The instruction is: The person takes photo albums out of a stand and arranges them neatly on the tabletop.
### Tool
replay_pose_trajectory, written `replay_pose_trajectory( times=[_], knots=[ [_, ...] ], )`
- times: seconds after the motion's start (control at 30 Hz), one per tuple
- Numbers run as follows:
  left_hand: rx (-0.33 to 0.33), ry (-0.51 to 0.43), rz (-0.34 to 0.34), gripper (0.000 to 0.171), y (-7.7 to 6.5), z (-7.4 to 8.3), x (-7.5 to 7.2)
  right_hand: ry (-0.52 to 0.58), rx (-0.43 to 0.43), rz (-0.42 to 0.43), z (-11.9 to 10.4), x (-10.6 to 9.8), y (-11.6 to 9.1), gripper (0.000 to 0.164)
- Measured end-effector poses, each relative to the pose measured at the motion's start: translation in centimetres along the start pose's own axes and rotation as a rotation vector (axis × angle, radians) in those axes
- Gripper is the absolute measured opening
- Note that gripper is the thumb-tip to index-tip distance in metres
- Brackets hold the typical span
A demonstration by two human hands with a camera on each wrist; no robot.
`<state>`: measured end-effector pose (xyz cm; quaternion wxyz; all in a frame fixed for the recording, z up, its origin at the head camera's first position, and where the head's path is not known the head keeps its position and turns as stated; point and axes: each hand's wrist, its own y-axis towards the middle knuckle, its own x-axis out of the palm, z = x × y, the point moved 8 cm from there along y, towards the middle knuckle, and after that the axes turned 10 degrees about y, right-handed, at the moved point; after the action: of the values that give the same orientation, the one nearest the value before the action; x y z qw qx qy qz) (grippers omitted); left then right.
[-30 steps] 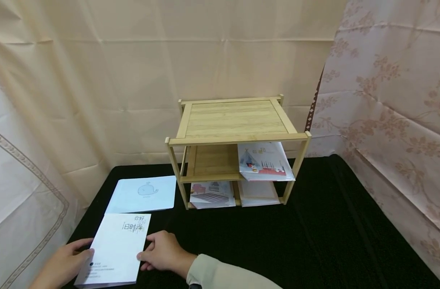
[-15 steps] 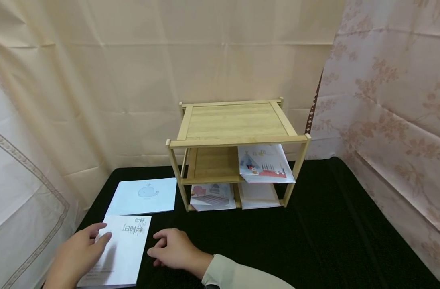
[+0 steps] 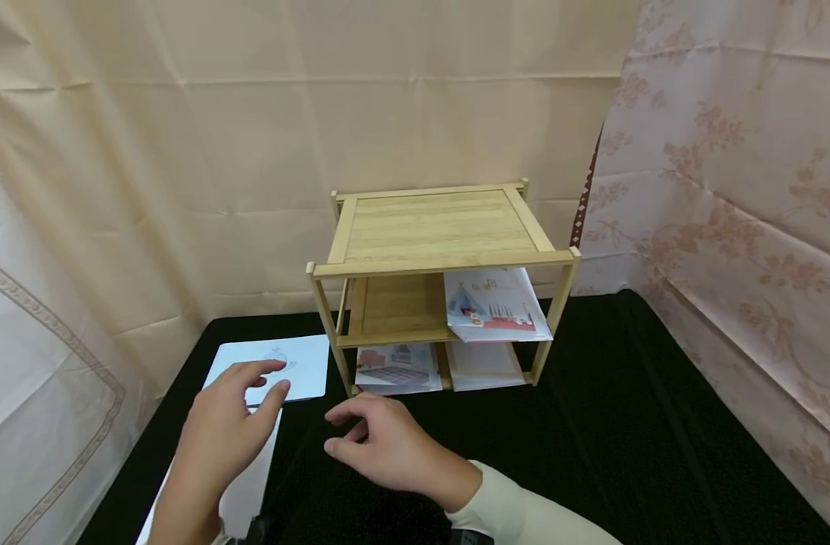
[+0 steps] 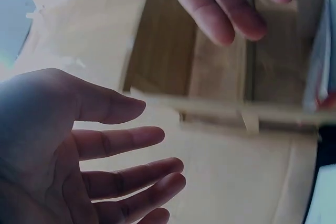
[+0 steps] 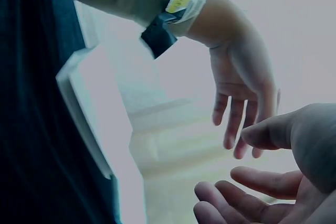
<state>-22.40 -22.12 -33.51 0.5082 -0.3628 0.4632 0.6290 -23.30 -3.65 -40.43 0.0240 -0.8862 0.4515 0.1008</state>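
Note:
My left hand [image 3: 227, 431] hovers over a white booklet [image 3: 249, 488], its fingers apart and holding nothing; its forearm hides much of that cover. Its fingertips overlap a pale blue booklet with a whale drawing [image 3: 309, 371] in the head view. To the right, my right hand [image 3: 397, 446] hangs above the black cloth in front of the shelf, fingers loosely bent, holding nothing. Spread fingers of the left hand [image 4: 105, 156] show in the left wrist view, with the right hand's fingers above. In the right wrist view, the two hands face each other, the white booklet [image 5: 100, 108] beside them.
A wooden shelf rack [image 3: 442, 227] stands at the back. On its middle tier lies a tent-picture booklet [image 3: 492, 306]; below are a booklet with a pink picture [image 3: 397, 369] and a plain pale one [image 3: 486, 365]. Curtains [image 3: 415, 98] enclose the black-covered table [image 3: 632, 439].
Both hands have let go of the white booklet and risen away from it, moving forward and to the right. The left hand now covers part of both booklets.

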Motion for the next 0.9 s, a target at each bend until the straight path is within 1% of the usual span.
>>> replay_pose_trajectory(
  times=[0.1,0.23,0.37,0.5,0.6,0.7,0.8,0.9],
  knots=[
    [0.073,-0.048,0.08,0.034,0.2,2.5,-0.7,-0.031,-0.029,0.027,-1.4,-1.7,-1.1,0.032],
    [0.155,-0.133,0.133,0.031,0.7,5.5,-1.2,-0.104,-0.063,0.074,-2.9,-4.1,-2.6,0.032],
    [0.209,-0.234,0.131,0.03,1.4,8.1,-1.4,-0.143,-0.102,0.15,-4.2,-6.8,-4.1,0.03],
    [0.233,-0.318,0.088,0.034,2.0,10.4,-1.3,-0.169,-0.112,0.222,-5.1,-9.6,-5.6,0.029],
    [0.241,-0.381,0.054,0.038,2.4,11.6,-0.9,-0.227,-0.11,0.267,-5.5,-11.4,-6.5,0.03],
    [0.249,-0.442,0.036,0.038,2.5,12.0,-0.1,-0.299,-0.099,0.32,-5.8,-13.1,-7.5,0.03],
    [0.269,-0.491,0.069,0.038,2.8,12.4,0.4,-0.362,-0.093,0.388,-6.0,-15.0,-8.3,0.029],
    [0.295,-0.514,0.114,0.04,3.0,13.0,0.7,-0.407,-0.079,0.459,-6.3,-16.9,-9.1,0.029]
  ],
)
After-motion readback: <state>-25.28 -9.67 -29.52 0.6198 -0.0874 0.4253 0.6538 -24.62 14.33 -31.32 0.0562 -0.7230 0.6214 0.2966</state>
